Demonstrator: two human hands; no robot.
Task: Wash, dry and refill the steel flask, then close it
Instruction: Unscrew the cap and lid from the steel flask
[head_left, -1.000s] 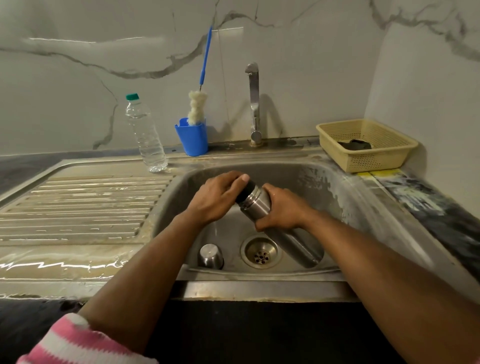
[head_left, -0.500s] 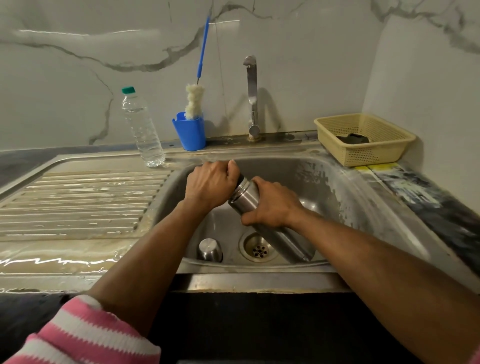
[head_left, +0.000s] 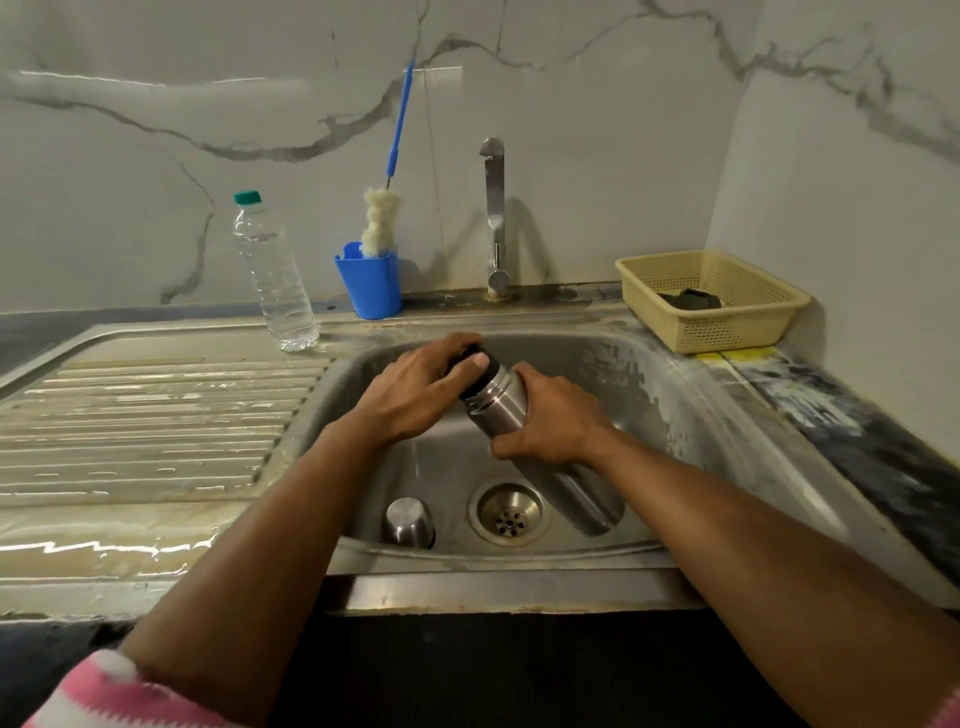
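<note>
The left hand curls its fingers and thumb around the black stopper at the mouth of the steel flask, while the right hand wraps the upper body just below the neck. The flask hangs tilted over the basin of the steel sink, mouth up and to the left, base low and to the right above the drain, touching nothing that can be seen. This looks like the unscrewing of the stopper ahead of washing, though whether it is being loosened or tightened cannot be told. To do it well, the right hand should brace the body firmly while the left turns the stopper squarely on its thread, keeping the mouth over the basin to catch spills. A steel cup stands inverted on the sink floor left of the drain. Behind the sink stand the tap, a blue holder with a bottle brush, and a water bottle; a yellow basket sits at the right.
</note>
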